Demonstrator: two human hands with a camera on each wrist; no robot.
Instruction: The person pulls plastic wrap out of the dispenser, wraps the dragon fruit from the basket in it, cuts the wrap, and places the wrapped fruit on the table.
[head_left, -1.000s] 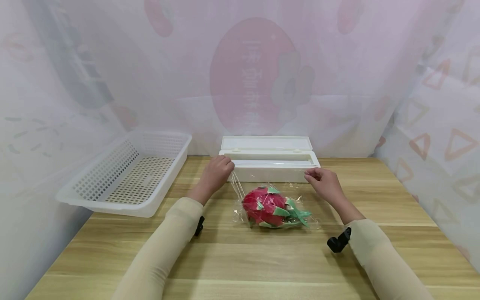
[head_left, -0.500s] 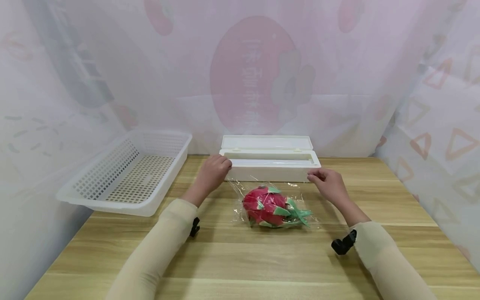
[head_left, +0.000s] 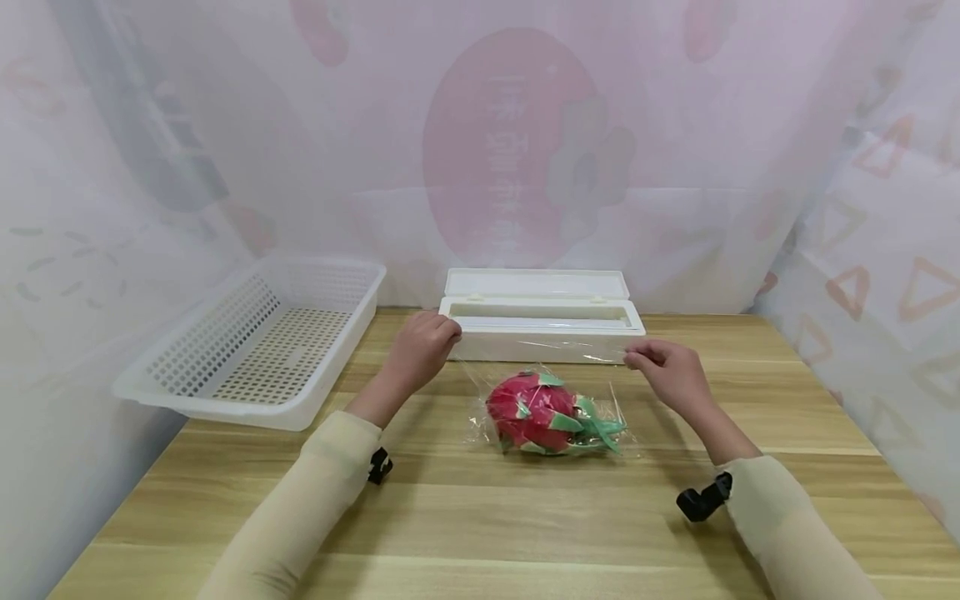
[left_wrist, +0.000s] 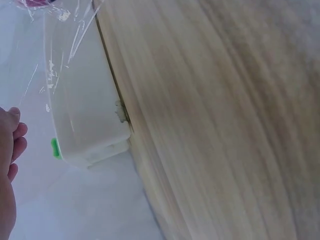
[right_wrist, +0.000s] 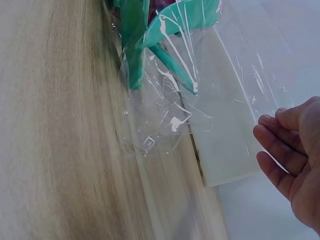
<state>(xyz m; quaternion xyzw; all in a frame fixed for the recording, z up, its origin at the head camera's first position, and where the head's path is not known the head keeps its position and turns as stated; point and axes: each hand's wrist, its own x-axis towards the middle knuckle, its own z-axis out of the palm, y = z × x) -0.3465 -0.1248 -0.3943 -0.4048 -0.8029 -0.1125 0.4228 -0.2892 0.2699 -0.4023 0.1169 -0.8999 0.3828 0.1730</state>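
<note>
A red dragon fruit (head_left: 531, 412) with green scales lies mid-table, covered by clear plastic wrap (head_left: 480, 375). My left hand (head_left: 420, 350) pinches the far left corner of the wrap, above the front left end of a white cling-film box (head_left: 540, 345). At the far right corner, my right hand (head_left: 670, 371) pinches the same film between thumb and forefinger, the other fingers loosely bent in the right wrist view. Between both hands the film stretches up from the fruit, in front of the box. The box's lid (head_left: 537, 283) stands raised, and a pale roll (head_left: 542, 322) shows inside.
A white perforated plastic basket (head_left: 330, 367) stands at the left of the wooden table (head_left: 480, 517). Behind and beside the table hang printed cloth walls (head_left: 390, 125). A small black device (head_left: 705, 498) sits at my right cuff, another (head_left: 380, 465) at the left.
My hands have drawn apart: the left slightly to the left, the right to the right. The film's far edge between them is now pulled wider. The dragon fruit stays in place.
</note>
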